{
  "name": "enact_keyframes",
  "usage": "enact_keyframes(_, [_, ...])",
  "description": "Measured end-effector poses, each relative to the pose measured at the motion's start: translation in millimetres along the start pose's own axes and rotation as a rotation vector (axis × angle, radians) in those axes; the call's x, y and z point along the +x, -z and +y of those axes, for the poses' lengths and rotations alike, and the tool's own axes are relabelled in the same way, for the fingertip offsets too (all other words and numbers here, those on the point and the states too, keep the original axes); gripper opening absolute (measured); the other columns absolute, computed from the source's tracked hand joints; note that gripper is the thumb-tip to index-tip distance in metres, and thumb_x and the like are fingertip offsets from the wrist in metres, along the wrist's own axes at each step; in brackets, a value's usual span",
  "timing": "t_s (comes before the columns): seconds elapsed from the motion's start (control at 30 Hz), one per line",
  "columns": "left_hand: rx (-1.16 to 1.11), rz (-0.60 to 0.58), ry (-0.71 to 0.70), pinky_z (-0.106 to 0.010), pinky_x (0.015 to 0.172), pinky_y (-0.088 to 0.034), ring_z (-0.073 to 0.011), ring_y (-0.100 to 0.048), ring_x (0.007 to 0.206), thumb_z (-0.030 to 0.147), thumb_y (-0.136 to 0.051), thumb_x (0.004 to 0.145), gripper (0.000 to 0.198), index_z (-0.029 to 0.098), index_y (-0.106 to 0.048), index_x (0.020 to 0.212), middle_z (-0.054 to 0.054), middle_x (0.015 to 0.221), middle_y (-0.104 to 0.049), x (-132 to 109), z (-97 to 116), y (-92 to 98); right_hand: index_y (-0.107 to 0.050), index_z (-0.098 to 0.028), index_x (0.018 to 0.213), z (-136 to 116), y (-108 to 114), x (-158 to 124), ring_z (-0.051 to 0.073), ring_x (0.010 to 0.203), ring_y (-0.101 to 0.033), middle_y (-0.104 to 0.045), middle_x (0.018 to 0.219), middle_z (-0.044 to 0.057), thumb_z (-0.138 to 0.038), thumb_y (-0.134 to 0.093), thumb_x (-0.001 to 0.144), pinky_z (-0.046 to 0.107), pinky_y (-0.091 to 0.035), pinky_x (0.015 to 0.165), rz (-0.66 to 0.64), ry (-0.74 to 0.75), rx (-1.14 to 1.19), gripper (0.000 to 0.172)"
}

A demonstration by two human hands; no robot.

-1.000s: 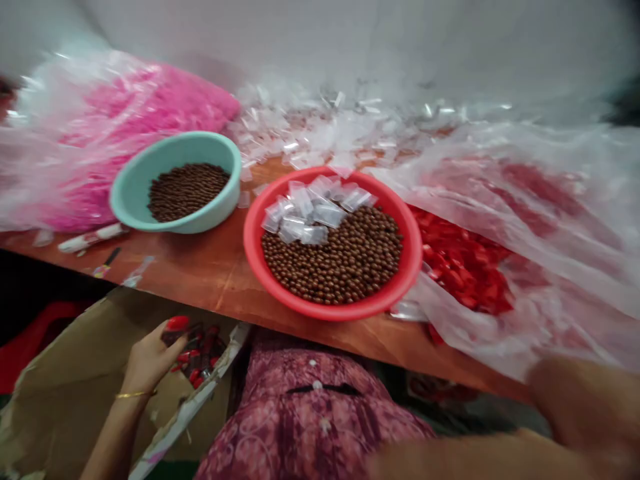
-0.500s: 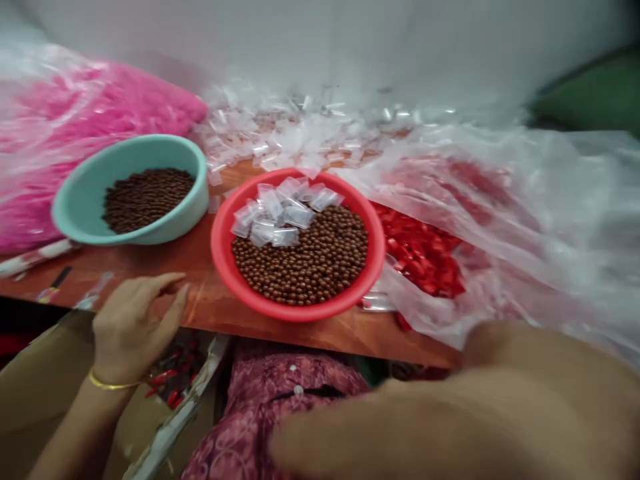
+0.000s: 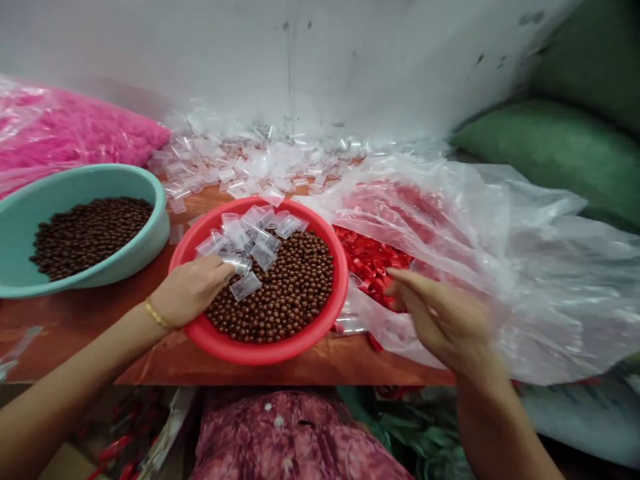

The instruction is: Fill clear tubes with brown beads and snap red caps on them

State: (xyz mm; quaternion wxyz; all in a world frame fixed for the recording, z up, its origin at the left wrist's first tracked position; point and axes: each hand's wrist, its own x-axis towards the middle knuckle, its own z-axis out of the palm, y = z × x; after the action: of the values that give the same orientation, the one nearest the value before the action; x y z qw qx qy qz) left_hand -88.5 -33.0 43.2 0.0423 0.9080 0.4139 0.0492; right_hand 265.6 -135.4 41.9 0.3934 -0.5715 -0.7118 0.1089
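Note:
A red bowl [image 3: 220, 337] of small brown balls [image 3: 285, 293] sits at the table's front edge, with several small clear plastic bags [image 3: 250, 233] heaped on its far side. My left hand [image 3: 187, 290] rests over the bowl's left rim, fingers curled onto the little bags. My right hand [image 3: 440, 317] reaches to the mouth of a large clear plastic sack [image 3: 500, 267], fingers extended toward the red pieces [image 3: 373, 260] inside it. Whether those fingers hold a red piece is not clear.
A teal bowl [image 3: 145, 233] with darker brown balls stands at the left. A sack of pink pieces [image 3: 75, 133] lies at the back left. Loose clear bags [image 3: 250, 160] are strewn along the wall. Green sacks [image 3: 550, 140] lie at the right. A cardboard box [image 3: 65, 460] sits below the table.
My left hand rose from the box under the table, crossed the table edge and came onto the red bowl. My right arm swung forward to the clear sack. The view shifted right.

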Motion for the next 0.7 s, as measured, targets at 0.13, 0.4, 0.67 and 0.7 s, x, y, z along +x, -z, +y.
enact_keyframes(0.13, [-0.418,0.047,0.32,-0.026,0.061,-0.042,-0.0173,-0.058,0.065,0.037,-0.054,0.075,0.023,0.019,-0.061,0.086,-0.002,0.072,-0.064,-11,10,10.7,-0.066,-0.021,0.104,55,-37,37,0.023,0.085,-0.067,-0.071,0.097,0.008,-0.031,-0.043,0.087,0.033,-0.052,0.07,-0.143,-0.133,-0.451,0.03])
enact_keyframes(0.4, [-1.136,0.11,0.694,-0.023,0.059,-0.045,-0.0111,-0.056,0.062,0.031,-0.069,0.057,0.038,0.014,-0.052,0.086,0.0,0.069,-0.06,-14,41,-0.7,-0.066,-0.011,0.096,73,-79,79,0.027,0.093,-0.061,-0.066,0.1,0.017,-0.027,-0.037,0.088,0.03,-0.044,0.063,-0.601,-0.195,-0.761,0.034])
enact_keyframes(0.67, [-0.719,-0.055,0.479,-0.023,0.062,-0.044,-0.0106,-0.054,0.063,0.022,-0.062,0.066,0.032,0.017,-0.057,0.098,0.002,0.077,-0.062,-6,49,-13.7,-0.062,-0.012,0.103,90,-63,72,0.027,0.088,-0.062,-0.067,0.096,0.016,-0.031,-0.047,0.08,0.033,-0.044,0.066,-0.236,-0.397,-0.658,0.033])
enact_keyframes(0.7, [-0.605,-0.105,0.466,-0.023,0.061,-0.043,-0.0116,-0.055,0.062,0.023,-0.061,0.068,0.029,0.017,-0.057,0.096,0.002,0.073,-0.061,-5,49,-11.3,-0.061,-0.013,0.102,93,-59,70,0.026,0.081,-0.063,-0.068,0.091,0.014,-0.033,-0.05,0.077,0.032,-0.044,0.063,-0.154,-0.439,-0.583,0.034])
